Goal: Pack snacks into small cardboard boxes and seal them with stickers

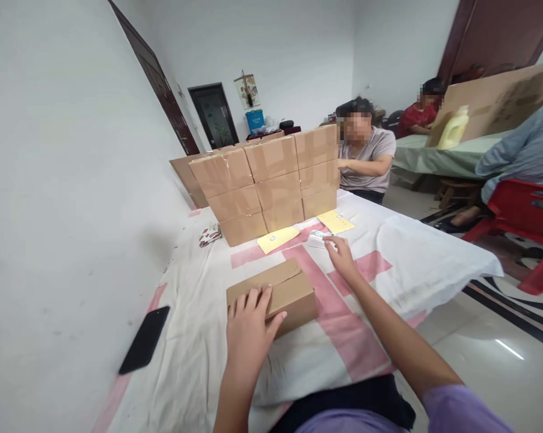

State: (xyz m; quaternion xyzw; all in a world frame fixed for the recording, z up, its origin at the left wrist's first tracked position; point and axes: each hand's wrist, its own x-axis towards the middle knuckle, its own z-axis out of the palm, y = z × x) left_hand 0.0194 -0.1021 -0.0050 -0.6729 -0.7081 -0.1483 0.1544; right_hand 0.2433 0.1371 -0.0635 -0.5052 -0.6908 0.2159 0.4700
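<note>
A closed cardboard box (pixel 293 304) lies on the table in front of me. My left hand (pixel 252 316) rests on its near left part, fingers spread over the top and thumb along the front edge. Beyond the box, my right hand (pixel 341 255) is reached forward with its fingers pinched at the right end of a small white item (pixel 316 239). That item has some greenish print, but its exact kind is too small to make out. Two yellow sheets lie close by: one yellow sheet (pixel 278 239) to the left, another yellow sheet (pixel 337 222) behind to the right.
Stacked taped cardboard boxes (pixel 278 186) form a wall at the table's far side. A black phone (pixel 145 340) lies at the left edge, and a small patterned packet (pixel 210 234) by the stack. A person (pixel 365 153) sits beyond. A red chair (pixel 528 225) stands at right.
</note>
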